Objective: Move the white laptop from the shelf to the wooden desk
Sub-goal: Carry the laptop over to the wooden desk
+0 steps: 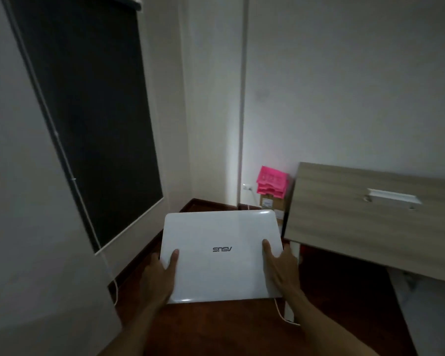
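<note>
Both hands' fingers (174,258) gripping closed white laptop (221,255), wooden desk (370,219) right, pink papers (271,182) beyond

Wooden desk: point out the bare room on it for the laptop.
The wooden desk top is bare from its left edge up to the white handle-like object. The white laptop, held by the left hand and right hand, is beside that edge.

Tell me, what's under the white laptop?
Dark wood floor shows below the held white laptop. A white cable hangs near its edge. Each hand's fingers underneath are hidden: left hand, right hand.
</note>
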Tool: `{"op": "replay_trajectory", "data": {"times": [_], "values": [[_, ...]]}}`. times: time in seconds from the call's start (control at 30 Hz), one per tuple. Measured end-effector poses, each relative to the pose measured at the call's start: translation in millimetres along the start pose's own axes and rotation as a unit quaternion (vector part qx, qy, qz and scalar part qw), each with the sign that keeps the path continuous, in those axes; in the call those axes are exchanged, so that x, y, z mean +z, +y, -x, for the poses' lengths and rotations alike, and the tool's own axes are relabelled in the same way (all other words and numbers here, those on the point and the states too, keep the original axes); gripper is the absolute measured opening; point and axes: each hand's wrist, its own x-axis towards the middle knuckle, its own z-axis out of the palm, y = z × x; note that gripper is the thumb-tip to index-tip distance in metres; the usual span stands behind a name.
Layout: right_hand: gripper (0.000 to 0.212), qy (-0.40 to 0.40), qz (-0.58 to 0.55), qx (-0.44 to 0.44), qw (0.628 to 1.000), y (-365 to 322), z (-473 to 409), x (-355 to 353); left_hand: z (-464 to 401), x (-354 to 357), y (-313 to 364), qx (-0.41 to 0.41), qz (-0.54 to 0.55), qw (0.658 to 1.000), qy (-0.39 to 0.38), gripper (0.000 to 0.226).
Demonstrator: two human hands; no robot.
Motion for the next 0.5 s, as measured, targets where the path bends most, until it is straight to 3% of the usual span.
{"op": "replay_trajectory", "data": {"times": [0.2,0.27,0.4,0.5], "values": [[0.067,0.093,0.027,0.048,0.994,46.6,-51.9,-63.6,-6.2,87.3,72.6,0.026,0.050,0.995,-0.081,0.070],[0.062,0.119,0.038,0.060,0.990,57.7,-65.0,-76.8,-14.7,114.6,85.8,0.035,0.055,0.993,-0.099,0.074],[0.054,0.149,0.048,0.082,0.984,75.8,-96.8,-94.1,-34.2,161.2,112.0,0.057,0.072,0.987,-0.133,0.056],[0.054,0.174,0.048,0.084,0.980,82.8,-122.1,-99.0,-58.0,199.4,121.4,0.055,0.091,0.979,-0.175,0.058]]}}
